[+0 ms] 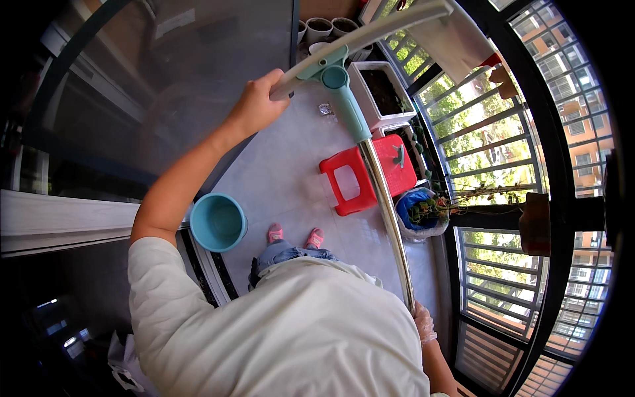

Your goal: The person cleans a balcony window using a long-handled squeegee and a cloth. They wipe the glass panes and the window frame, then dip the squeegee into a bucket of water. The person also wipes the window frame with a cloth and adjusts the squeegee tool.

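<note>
A long-handled squeegee with a silver pole [387, 215], a teal joint [345, 99] and a pale grey bar head [377, 34] is lifted in front of me. The head is raised high, slanting up to the right. Closed around the left end of the bar is my left hand [256, 102], arm stretched out. Low at the right, my right hand [424, 323], in a clear plastic glove, grips the lower pole; some of its fingers are hidden. Under the pole stands a red stool [395, 165] with a small grey-green item [399, 156] on its seat.
A teal bucket [218, 222] stands on the floor at my left, beside the door track. White planters [377, 92], stacked pots [319, 28] and a bag-lined pot of plants [423, 215] line the right side. Barred windows [489, 145] run along the right; a glass panel [178, 86] is left.
</note>
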Available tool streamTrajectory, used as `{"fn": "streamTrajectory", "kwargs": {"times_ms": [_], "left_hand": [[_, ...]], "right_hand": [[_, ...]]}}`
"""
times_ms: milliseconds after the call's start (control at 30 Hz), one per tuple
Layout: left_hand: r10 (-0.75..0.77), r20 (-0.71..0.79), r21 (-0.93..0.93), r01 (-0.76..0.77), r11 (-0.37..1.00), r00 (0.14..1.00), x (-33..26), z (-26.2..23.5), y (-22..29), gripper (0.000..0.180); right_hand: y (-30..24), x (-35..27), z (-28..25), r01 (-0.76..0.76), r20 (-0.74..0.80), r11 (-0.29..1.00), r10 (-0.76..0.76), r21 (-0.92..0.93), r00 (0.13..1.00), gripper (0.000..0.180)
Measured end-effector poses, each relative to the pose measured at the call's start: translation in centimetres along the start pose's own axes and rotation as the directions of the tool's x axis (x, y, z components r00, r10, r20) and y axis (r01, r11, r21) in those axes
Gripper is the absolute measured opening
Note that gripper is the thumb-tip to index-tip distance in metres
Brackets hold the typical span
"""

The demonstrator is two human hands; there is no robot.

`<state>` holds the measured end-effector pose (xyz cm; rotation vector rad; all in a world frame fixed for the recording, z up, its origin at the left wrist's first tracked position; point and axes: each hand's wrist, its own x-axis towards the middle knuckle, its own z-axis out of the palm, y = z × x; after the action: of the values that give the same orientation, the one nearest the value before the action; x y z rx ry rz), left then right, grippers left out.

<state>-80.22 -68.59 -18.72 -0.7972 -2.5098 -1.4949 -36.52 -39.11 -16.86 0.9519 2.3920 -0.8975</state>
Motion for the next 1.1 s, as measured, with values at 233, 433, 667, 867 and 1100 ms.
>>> {"fn": "streamTrajectory", "kwargs": {"times_ms": [233, 433, 667, 867, 1100], "left_hand": [[0.15, -0.153, 0.12, -0.132, 0.984, 0.977, 2.2, -2.7, -0.2, 0.018], [0.614, -0.487, 0.463, -0.412, 0.785, 0.622, 1.4, -3.3, 4.6, 0.02], [-0.12, 0.778, -0.601, 0.786, 0.142, 0.617, -10.3, 11.5, 6.3, 0.029], [0.007, 0.869, -0.455, 0.807, -0.378, 0.494, -10.5, 16.6, 5.8, 0.017], [-0.105, 0.908, -0.398, 0.757, -0.519, 0.405, -9.8, 21.9, 4.0, 0.011]], "right_hand": [[-4.0, 0.2, -0.8, 0.083, 0.063, 0.996, -0.084, 0.015, 0.994, 0.028], [-5.8, 2.6, 0.1, 0.03, 0.131, 0.992, -0.047, 0.126, 0.99, 0.025], [-11.1, 4.1, 2.2, -0.11, 0.409, 0.904, -0.076, 0.413, 0.909, 0.032], [-9.1, 12.6, -0.9, -0.115, 0.508, 0.797, -0.259, 0.593, 0.821, 0.04], [3.0, 38.5, 1.6, 0.126, -0.263, 0.754, 0.064, 0.644, 0.963, 0.036]]}}
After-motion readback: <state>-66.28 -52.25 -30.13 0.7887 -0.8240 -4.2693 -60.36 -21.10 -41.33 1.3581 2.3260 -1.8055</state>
